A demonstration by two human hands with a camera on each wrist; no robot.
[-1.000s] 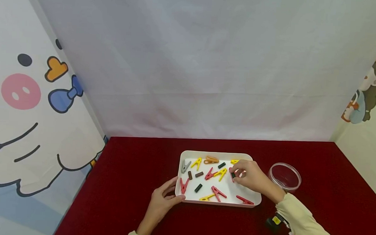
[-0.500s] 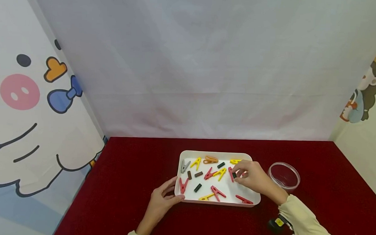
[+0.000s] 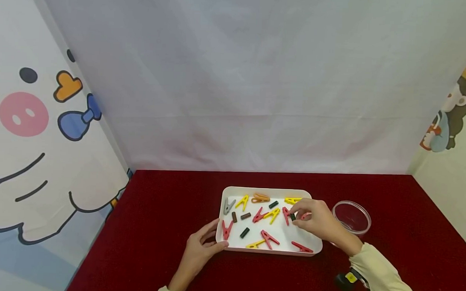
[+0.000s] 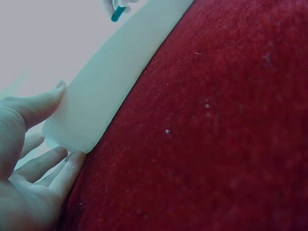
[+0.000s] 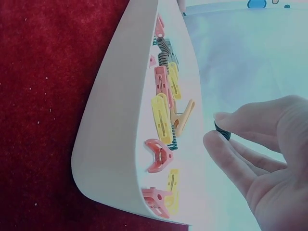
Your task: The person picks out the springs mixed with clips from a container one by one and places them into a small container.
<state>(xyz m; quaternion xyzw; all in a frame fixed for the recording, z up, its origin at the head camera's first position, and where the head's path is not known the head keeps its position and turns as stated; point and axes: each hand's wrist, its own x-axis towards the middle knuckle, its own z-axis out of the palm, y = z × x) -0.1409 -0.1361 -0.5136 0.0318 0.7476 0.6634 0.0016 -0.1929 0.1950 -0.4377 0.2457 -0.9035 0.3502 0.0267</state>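
Observation:
My left hand [image 3: 198,249] grips the near left corner of a white tray [image 3: 275,252], thumb on the front side and fingers along the left. Over the tray's right part, my right hand [image 3: 316,217] pinches a small dark green ridged spring [image 5: 222,132] between thumb and fingertips. A red clothespin [image 3: 286,215] lies just left of those fingertips, and another pink-red one is partly hidden behind the hand. Spread in the tray are red, yellow, orange and grey clothespins, among them a yellow one [image 3: 272,214]. Brown springs [image 3: 246,215] and dark green springs [image 3: 245,233] lie between them.
A round clear container [image 3: 348,202] stands right of the tray, beside my right forearm. Dark red cloth [image 3: 169,211] covers the table. A white curtain [image 3: 257,99] hangs behind it, with printed panels at both sides.
My right hand has shifted slightly right with the spring, away from the red clothespin it was over. The left hand keeps its place at the tray corner.

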